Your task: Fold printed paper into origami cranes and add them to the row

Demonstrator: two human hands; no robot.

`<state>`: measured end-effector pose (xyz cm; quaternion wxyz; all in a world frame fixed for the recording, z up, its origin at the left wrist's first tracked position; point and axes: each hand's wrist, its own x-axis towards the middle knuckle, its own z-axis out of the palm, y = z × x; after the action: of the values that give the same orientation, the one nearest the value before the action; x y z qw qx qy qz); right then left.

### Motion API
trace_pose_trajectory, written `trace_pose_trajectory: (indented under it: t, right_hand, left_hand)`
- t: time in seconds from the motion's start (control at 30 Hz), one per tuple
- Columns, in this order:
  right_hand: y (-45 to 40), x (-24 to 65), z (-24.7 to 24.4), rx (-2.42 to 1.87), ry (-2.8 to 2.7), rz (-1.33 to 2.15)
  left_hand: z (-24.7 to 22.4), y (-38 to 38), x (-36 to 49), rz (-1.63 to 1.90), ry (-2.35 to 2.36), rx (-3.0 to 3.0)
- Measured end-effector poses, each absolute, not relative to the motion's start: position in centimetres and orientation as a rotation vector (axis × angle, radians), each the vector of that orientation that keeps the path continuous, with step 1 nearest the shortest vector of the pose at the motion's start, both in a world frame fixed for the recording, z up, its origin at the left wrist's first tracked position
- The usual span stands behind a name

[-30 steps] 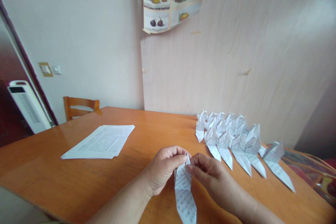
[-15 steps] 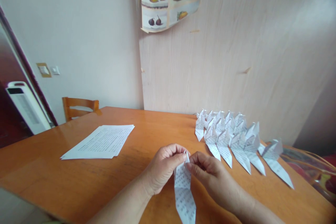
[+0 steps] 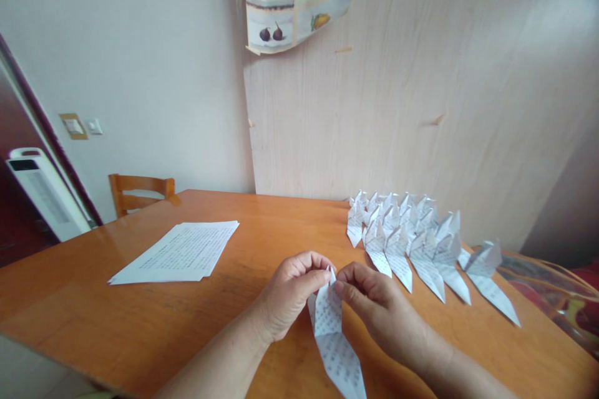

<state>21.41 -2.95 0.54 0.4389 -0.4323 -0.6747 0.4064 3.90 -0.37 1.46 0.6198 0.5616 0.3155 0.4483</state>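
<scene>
A folded strip of printed white paper [image 3: 340, 355] hangs between my two hands over the front of the table, its pointed tail toward me. My left hand [image 3: 297, 290] pinches the narrow upper tip between thumb and fingers. Close beside it, my right hand [image 3: 369, 296] is closed on the paper's upper right edge. The fingertips of both hands nearly meet at the top, where they partly cover the folds. Several folded paper pieces [image 3: 423, 255] with raised points and long tails stand in rows at the right of the table.
A stack of printed sheets [image 3: 178, 252] lies on the left of the wooden table [image 3: 140, 318]. A chair [image 3: 143, 193] stands behind the far left edge. Clear plastic [image 3: 552, 293] is beside the right edge. Fruit pictures [image 3: 299, 0] hang on the wall.
The lower tail of the held paper has swung to the right. Both hands keep their grip with little movement. The whole view has shifted slightly.
</scene>
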Motion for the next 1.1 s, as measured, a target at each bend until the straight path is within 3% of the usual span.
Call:
trace_pose_trajectory:
  t: [1.1]
  right_hand:
    - [-3.23,21.43,0.49,-1.020,-1.709,1.080]
  left_hand:
    - [1.39,-0.34,3.52,0.996,0.673,1.247]
